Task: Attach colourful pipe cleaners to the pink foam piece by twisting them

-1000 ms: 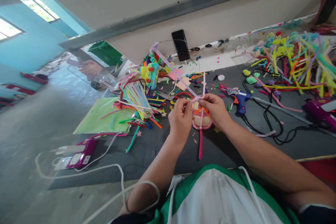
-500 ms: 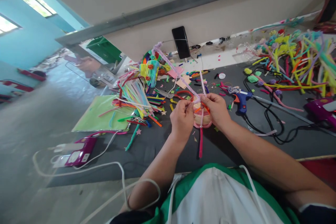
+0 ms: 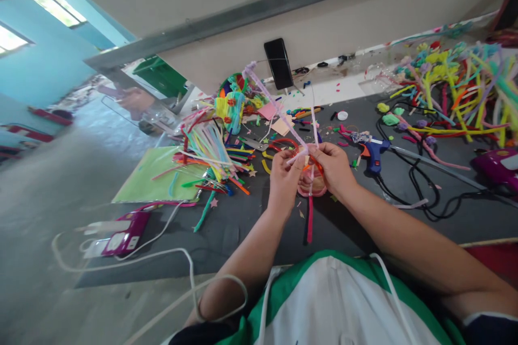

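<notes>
Between my two hands is a pale lilac pipe cleaner (image 3: 275, 104), a long piece slanting up to a knotted, curled end. My left hand (image 3: 284, 180) pinches it where pieces cross, a short end poking out over the thumb. My right hand (image 3: 332, 166) grips a second, pale pink pipe cleaner (image 3: 314, 121) standing up from the fingers and running down below them. Beneath the hands sits a round pink thing (image 3: 312, 188), partly covered. A red pipe cleaner (image 3: 309, 220) hangs or lies below it. Orange-handled scissors (image 3: 254, 144) lie just behind my left hand.
A bundle of pipe cleaners (image 3: 210, 145) lies left on a green sheet (image 3: 141, 180). A blue glue gun (image 3: 374, 156) with black cables is at right, before a colourful heap (image 3: 449, 86). A phone (image 3: 279, 63) leans against the panel. White cable loops near my left arm.
My left hand has turned slightly and shifted a little right, and a short lilac end now shows over its thumb. The long piece's curled tip has moved slightly right. My right hand stays nearly still.
</notes>
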The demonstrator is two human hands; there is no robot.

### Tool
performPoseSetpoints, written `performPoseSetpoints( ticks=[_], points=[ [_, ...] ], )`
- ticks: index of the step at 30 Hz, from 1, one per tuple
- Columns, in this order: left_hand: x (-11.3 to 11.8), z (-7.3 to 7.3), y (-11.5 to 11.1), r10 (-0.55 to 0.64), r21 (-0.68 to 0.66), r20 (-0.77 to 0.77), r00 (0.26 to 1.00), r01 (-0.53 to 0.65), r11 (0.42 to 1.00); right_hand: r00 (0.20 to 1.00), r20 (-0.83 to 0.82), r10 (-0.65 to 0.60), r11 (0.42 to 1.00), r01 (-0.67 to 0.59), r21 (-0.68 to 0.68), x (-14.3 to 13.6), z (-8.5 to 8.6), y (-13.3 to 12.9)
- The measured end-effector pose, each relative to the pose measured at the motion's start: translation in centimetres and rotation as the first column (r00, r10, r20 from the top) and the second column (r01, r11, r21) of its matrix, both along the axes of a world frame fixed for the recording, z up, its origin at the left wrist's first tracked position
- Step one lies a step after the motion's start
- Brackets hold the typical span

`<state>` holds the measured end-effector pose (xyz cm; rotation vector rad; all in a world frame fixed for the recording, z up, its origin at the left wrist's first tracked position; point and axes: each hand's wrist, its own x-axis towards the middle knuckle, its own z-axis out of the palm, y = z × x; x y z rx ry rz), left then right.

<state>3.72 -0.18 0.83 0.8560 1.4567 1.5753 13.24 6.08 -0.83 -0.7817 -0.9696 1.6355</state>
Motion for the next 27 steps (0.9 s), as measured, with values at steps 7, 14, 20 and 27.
performPoseSetpoints(
  ticks=[7, 14, 20, 27],
  points=[
    [0.0, 0.6, 0.6, -0.073, -0.004, 0.334, 0.94, 0.079, 0.997, 0.997, -0.005, 0.074, 0.997, -0.074, 0.001, -0.3, 0.9, -0.7],
    [-0.8, 0.9, 0.6, -0.129, -0.024, 0.433, 0.892, 0.154, 0.988, 0.977, -0.1, 0.187, 0.982, -0.19, -0.023, -0.3, 0.4, -0.6],
    [-1.2, 0.9, 0.3, -0.097, -0.033, 0.45, 0.888, 0.126, 0.992, 0.957, -0.156, 0.243, 0.966, -0.254, -0.054, -0.3, 0.4, -0.5],
    [-1.5, 0.5, 0.3, -0.132, -0.012, 0.449, 0.884, 0.153, 0.988, 0.984, 0.007, 0.179, 0.984, -0.179, 0.003, -0.5, 0.0, -0.5]
  ],
)
